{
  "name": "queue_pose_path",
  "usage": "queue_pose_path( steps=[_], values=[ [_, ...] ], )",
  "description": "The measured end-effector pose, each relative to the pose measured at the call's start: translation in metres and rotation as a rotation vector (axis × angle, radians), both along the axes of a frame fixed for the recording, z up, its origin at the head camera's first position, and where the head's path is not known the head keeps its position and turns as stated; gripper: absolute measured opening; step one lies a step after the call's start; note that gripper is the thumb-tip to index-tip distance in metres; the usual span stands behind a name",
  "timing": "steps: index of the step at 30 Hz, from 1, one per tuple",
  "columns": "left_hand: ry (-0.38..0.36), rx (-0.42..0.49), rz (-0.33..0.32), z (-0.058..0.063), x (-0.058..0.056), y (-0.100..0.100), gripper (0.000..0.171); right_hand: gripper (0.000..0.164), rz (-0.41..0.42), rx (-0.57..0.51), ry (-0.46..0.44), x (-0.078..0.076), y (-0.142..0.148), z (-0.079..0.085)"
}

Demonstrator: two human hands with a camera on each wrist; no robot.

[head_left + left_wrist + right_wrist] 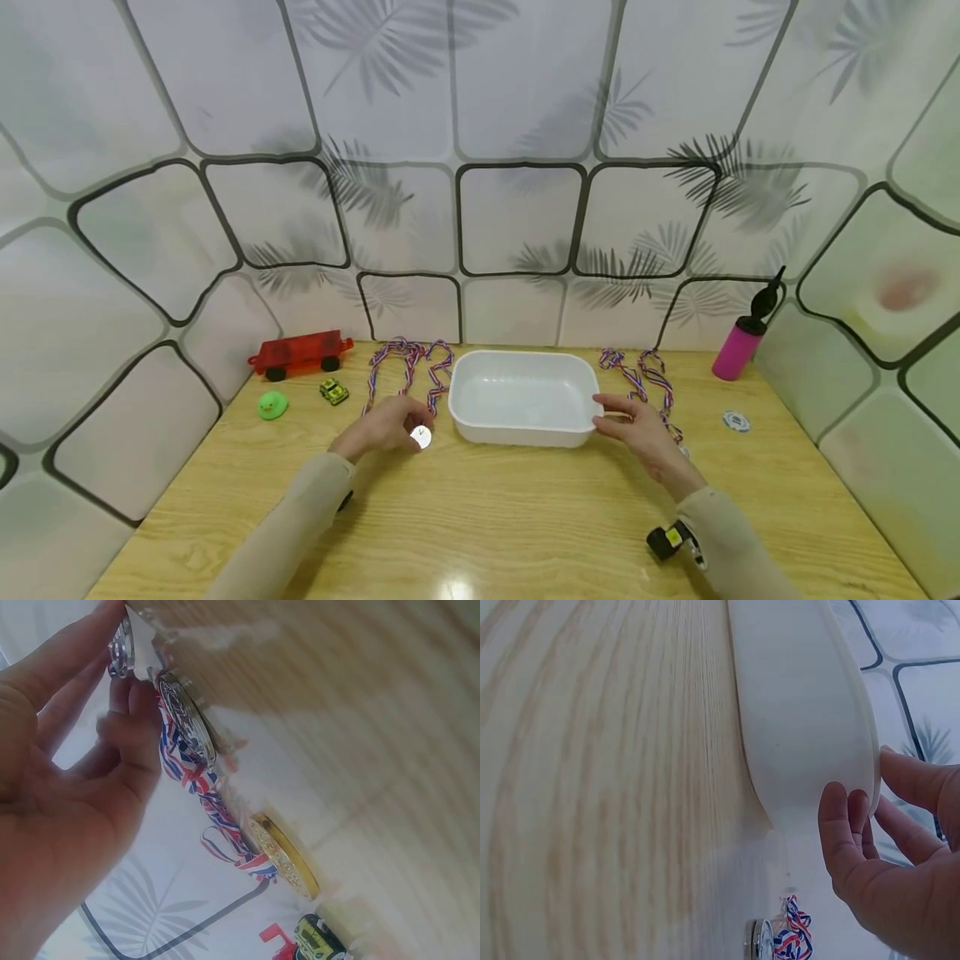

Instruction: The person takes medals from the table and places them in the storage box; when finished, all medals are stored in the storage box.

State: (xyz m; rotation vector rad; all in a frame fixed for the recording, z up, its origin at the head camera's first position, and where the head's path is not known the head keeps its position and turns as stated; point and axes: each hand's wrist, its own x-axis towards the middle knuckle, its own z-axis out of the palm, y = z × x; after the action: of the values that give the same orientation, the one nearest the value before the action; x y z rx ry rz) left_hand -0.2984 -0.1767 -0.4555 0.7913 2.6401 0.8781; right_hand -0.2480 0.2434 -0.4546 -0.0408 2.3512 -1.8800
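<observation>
My left hand (387,423) pinches a silver medal (421,437) by its edge, left of a white plastic tray (525,436). In the left wrist view, another silver medal (186,720) and a gold medal (285,855) stand beyond the fingers, with striped red, white and blue ribbons (219,814). At the tray's right end, my right hand (637,429) grips the rim, fingers against the outer wall. A silver medal (763,941) with a striped ribbon (797,926) lies close to that hand, mostly covered by it in the head view.
A red toy wagon (302,353), a green rubber duck (272,405) and a small yellow toy car (333,391) are at the left. At the right stand a pink hand pump (737,350) and a poker chip (736,421). Patterned curtains (517,217) enclose the wooden table (480,517).
</observation>
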Motion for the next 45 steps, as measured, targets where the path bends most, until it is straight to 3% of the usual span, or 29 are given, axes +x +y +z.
queue_pose_path(
  steps=[12, 19, 26, 32, 34, 40, 42, 45],
  values=[
    [-0.063, 0.062, 0.015, 0.001, -0.001, -0.005, 0.034, 0.052, 0.008, 0.027, 0.001, -0.001, -0.004, 0.003],
    [-0.020, 0.164, 0.021, 0.009, -0.002, -0.010, 0.032, 0.053, 0.007, 0.055, -0.011, -0.002, -0.005, 0.004],
    [0.012, 0.359, 0.116, 0.027, -0.006, -0.009, 0.035, 0.055, 0.008, 0.017, 0.010, 0.000, -0.002, 0.002],
    [0.008, 0.472, 0.193, 0.039, -0.008, -0.004, 0.038, 0.055, 0.017, 0.014, 0.015, 0.003, 0.000, -0.001],
    [0.018, 0.482, 0.214, 0.049, -0.007, 0.000, 0.038, 0.056, 0.020, 0.009, 0.020, 0.002, 0.000, -0.001],
    [0.052, 0.536, 0.228, 0.074, -0.008, 0.006, 0.036, 0.055, 0.025, 0.004, 0.035, 0.000, 0.001, 0.001],
    [0.043, 0.587, 0.223, 0.073, -0.015, 0.005, 0.035, 0.055, 0.022, 0.001, 0.035, 0.000, 0.001, 0.001],
    [0.074, 0.612, 0.241, 0.081, -0.017, 0.006, 0.035, 0.055, 0.022, -0.001, 0.028, 0.000, 0.000, 0.000]
  ],
)
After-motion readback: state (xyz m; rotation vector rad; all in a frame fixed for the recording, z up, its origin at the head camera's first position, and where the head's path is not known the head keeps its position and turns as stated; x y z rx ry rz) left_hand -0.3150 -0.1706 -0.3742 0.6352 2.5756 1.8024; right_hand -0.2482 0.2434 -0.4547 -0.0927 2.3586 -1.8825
